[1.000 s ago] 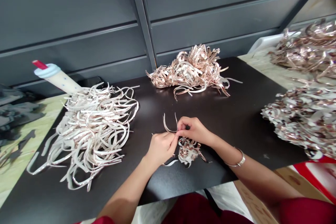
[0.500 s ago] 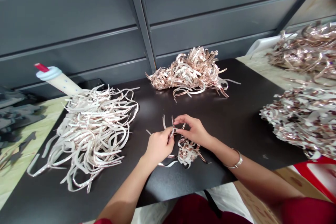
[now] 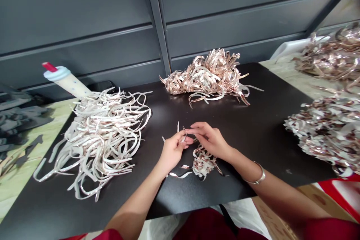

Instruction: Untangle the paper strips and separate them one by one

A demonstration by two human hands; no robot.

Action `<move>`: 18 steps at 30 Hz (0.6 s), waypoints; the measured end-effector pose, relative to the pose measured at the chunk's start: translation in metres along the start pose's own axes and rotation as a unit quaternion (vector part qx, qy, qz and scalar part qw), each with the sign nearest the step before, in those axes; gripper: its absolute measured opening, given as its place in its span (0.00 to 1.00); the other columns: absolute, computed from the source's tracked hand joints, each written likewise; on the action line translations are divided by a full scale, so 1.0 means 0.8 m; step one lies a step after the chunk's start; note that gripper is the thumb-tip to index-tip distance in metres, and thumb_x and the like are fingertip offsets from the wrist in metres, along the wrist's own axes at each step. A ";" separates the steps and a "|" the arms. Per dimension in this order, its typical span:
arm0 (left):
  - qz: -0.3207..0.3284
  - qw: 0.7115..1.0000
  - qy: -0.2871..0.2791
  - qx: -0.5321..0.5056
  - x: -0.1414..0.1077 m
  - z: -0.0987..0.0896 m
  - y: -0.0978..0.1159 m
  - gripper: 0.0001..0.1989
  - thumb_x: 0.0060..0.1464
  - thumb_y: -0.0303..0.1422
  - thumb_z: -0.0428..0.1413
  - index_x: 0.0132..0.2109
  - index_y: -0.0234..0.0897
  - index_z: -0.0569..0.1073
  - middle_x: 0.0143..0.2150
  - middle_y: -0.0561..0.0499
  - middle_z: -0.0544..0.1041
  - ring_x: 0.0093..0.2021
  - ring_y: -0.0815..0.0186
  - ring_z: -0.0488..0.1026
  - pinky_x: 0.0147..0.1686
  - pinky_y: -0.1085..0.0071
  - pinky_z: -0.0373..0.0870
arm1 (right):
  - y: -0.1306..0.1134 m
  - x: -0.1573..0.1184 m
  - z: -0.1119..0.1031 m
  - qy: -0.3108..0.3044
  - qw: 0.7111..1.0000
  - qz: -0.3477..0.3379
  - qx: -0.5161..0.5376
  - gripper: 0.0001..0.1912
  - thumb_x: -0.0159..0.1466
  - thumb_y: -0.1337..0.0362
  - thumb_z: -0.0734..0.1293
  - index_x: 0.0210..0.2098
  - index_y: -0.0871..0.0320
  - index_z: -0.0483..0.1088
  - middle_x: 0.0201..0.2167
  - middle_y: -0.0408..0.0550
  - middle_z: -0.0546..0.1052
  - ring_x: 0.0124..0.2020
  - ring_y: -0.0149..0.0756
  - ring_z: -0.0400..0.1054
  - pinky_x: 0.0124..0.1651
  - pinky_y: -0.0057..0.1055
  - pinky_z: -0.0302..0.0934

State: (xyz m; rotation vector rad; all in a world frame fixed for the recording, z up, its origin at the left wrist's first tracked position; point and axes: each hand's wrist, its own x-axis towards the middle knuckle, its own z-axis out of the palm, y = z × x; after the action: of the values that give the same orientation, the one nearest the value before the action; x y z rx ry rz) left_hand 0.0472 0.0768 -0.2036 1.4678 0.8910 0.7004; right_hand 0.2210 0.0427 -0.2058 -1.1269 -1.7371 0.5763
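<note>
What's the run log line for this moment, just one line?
Left hand: holding thin strip | Right hand: fingertips beside strip | Nearby: small strip pile on black table

Rose-gold foil strips [image 3: 204,163]; white backs; black table [image 3: 261,127]

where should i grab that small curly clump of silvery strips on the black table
Probably best to pinch the raised, curled middle of the small tangled clump of silvery foil strips from above with the right hand, which is nearest. The strips bunch up there, while the thin loose ends lying on the black tabletop look easier to slip or pull free.
</note>
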 end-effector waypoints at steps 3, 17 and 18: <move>-0.002 0.999 -0.013 -0.043 0.001 -0.001 0.004 0.17 0.52 0.29 0.53 0.51 0.34 0.69 0.36 0.48 0.77 0.32 0.67 0.77 0.35 0.72 0.72 | -0.001 0.000 -0.006 -0.035 0.999 0.013 0.038 0.20 0.64 0.73 0.58 0.54 0.54 0.55 0.46 0.48 0.77 0.38 0.31 0.75 0.39 0.28 0.69; 0.052 0.983 0.077 0.156 0.002 -0.013 0.009 0.14 0.56 0.31 0.50 0.46 0.33 0.75 0.18 0.59 0.67 0.15 0.74 0.66 0.21 0.78 0.64 | -0.003 0.003 -0.011 -0.103 0.993 -0.057 -0.027 0.23 0.64 0.75 0.54 0.57 0.55 0.57 0.57 0.50 0.68 0.56 0.34 0.64 0.57 0.34 0.61; 0.050 0.984 0.078 0.151 0.003 -0.015 0.010 0.14 0.56 0.32 0.49 0.45 0.34 0.76 0.18 0.59 0.66 0.15 0.74 0.64 0.20 0.78 0.63 | -0.004 0.003 -0.015 -0.110 0.993 -0.048 -0.021 0.24 0.64 0.76 0.54 0.58 0.55 0.56 0.56 0.50 0.69 0.54 0.34 0.66 0.54 0.33 0.63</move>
State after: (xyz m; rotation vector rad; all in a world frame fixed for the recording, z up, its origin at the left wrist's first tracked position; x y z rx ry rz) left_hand 0.0392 0.0849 -0.1948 1.7535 1.0854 0.7889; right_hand 0.2300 0.0423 -0.1972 -1.0319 -1.9887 0.6260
